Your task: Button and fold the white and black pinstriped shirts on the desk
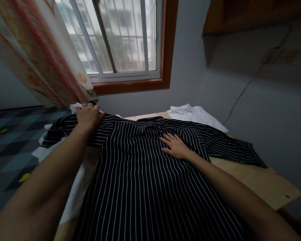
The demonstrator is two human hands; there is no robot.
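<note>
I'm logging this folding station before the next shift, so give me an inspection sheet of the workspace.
Surface: wooden board, bare at the right edge.
Job's things: striped shirt spread flat, sleeves out to both sides.
Clutter: white garment at the far edge; white cloth under the shirt's left side.
Grippers: left hand grips the left sleeve; right hand lies flat, open, below the collar.
Cables: thin wire running along the wall.
Surroundings: window, curtain, chequered floor.
</note>
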